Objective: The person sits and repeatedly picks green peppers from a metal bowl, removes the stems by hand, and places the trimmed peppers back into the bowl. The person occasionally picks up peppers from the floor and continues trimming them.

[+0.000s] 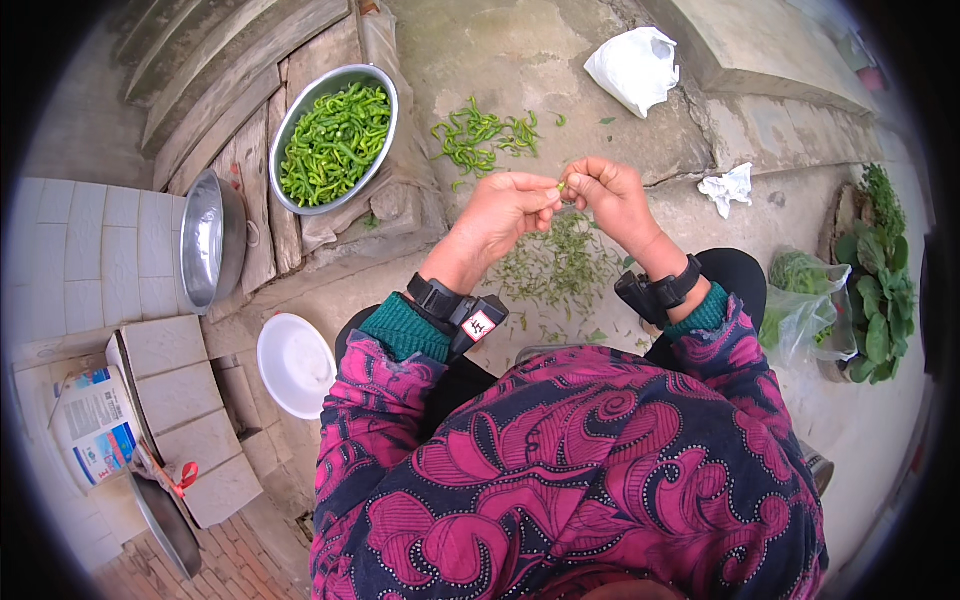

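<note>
My left hand and my right hand meet in front of me, fingertips nearly touching. Between them shows a small bit of green pepper, mostly hidden by the fingers; both hands seem to pinch it. Below them, many cut-off green stems lie scattered on the concrete. Beyond my left hand is a loose pile of green chili peppers on the ground. A large metal basin full of green chili peppers stands on boards to the upper left.
An empty metal basin leans at the left, above a white plastic bowl. A white plastic bag lies at the upper right, a crumpled one nearer. Leafy greens and a clear bag are at the right.
</note>
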Available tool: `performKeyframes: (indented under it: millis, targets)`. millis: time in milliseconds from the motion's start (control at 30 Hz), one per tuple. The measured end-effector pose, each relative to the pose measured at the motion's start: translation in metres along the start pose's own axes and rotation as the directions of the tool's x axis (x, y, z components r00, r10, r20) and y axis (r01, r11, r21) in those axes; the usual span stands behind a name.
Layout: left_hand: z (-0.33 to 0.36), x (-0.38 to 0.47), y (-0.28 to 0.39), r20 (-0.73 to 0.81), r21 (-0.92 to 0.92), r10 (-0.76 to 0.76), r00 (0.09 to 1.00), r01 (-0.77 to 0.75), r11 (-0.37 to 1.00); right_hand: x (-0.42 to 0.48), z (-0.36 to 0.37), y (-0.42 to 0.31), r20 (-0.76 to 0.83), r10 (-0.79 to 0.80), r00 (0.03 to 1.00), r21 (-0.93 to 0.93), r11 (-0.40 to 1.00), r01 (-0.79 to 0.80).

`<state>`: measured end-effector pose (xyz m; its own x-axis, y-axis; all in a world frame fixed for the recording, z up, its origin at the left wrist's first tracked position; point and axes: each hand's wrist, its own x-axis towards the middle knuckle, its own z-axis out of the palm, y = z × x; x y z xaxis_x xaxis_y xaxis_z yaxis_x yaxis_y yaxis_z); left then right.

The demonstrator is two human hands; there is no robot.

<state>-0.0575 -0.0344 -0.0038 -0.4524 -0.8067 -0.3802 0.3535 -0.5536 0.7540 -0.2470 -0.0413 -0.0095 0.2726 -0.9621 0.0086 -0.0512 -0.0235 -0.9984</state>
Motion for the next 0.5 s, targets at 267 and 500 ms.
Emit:
performKeyframes:
  millis: [267,500]
  targets:
    - [-0.003,-0.007,0.002,0.014,-0.086,-0.030,0.999,0.031,0.996,0.001,0.000,-0.004,0.096,0.127,0.987,0.258,0.955,-0.148]
    - [-0.009,-0.009,0.006,-0.031,-0.177,-0.010,0.999,0.004,0.984,0.006,0.004,0.015,0.171,0.172,0.970,-0.097,0.983,-0.157]
